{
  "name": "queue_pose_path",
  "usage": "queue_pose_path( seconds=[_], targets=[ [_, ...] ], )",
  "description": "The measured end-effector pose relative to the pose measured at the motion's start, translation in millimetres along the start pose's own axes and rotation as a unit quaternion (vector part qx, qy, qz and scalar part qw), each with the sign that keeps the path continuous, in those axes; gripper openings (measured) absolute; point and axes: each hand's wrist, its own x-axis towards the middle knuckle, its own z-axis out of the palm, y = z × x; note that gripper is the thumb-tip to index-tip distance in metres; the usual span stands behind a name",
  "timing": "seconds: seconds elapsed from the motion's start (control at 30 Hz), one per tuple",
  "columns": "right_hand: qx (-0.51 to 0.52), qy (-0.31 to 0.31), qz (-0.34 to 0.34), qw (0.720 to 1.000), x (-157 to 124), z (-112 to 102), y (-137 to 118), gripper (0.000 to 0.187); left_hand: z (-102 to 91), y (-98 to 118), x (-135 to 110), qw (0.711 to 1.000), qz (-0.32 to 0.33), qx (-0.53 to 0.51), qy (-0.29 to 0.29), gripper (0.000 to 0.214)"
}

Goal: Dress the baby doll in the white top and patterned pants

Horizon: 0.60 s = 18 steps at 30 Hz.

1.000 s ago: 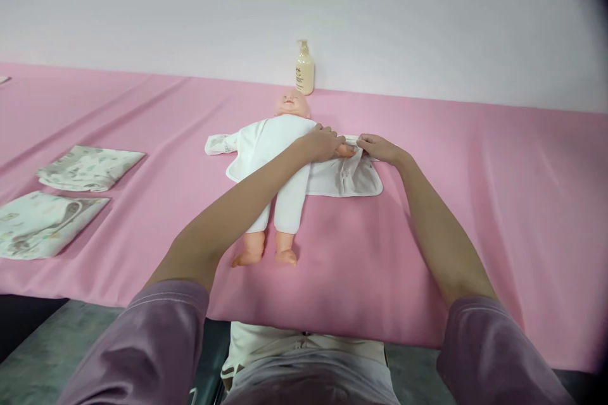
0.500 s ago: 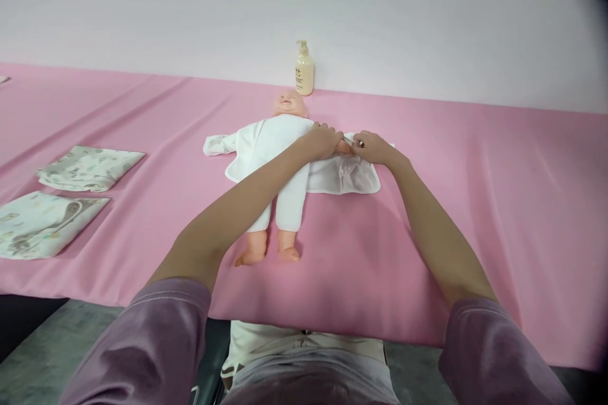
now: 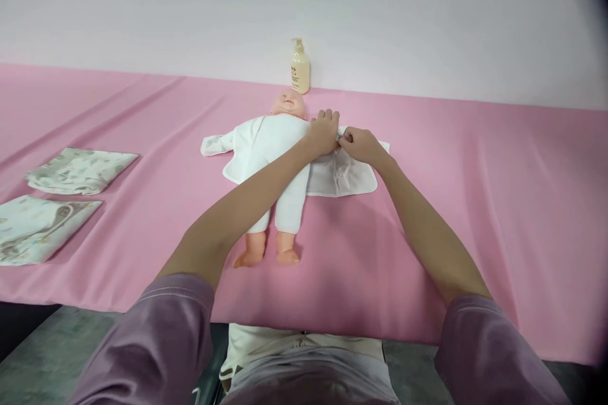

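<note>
A baby doll (image 3: 284,145) lies on its back, head toward the wall, in white clothing with its feet bare. A white baby jacket (image 3: 342,180) is spread under it. The jacket's left-side sleeve (image 3: 219,144) covers one doll arm and ends in a patterned cuff. My left hand (image 3: 324,131) is closed around the doll's other arm, which it mostly hides. Close beside it, my right hand (image 3: 363,144) has its fingers curled in a pinch on the jacket's other sleeve. The doll's hand there is out of sight.
Behind the doll's head a cream pump bottle (image 3: 300,68) stands against the white wall (image 3: 427,19). Two folded patterned cloths, a farther cloth (image 3: 83,171) and a nearer cloth (image 3: 45,228), lie at the left. A pink sheet (image 3: 427,215) covers the table.
My right hand has moved slightly left, up against my left hand. My left hand has tilted upward with its fingers raised, and the doll's hand between them is now hidden.
</note>
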Motion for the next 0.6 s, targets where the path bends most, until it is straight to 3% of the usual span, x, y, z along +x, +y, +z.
queue_pose_path(
  seconds=[0.17,0.27,0.4,0.53,0.6],
  targets=[
    [-0.019,-0.031,0.013,0.999,-3.4,-7.5,3.9,0.031,-10.7,-21.9,6.9,0.996,0.088,-0.020,-0.014,0.038],
    [-0.061,-0.056,0.020,0.996,-8.1,-7.1,1.4,0.039,-15.2,-32.4,14.8,0.993,0.108,0.031,-0.023,0.038],
    [-0.107,-0.062,0.012,0.992,-12.6,2.3,-8.8,0.033,-19.1,-46.5,22.3,0.983,0.157,0.090,-0.018,0.040],
    [-0.058,-0.068,-0.033,0.995,-15.9,14.1,-22.5,0.035,-26.5,-69.0,21.2,0.976,0.191,0.102,-0.011,0.039],
    [-0.035,-0.060,-0.061,0.996,-17.0,18.0,-28.3,0.036,-31.4,-81.0,18.5,0.982,0.173,0.074,0.007,0.034]
  ],
)
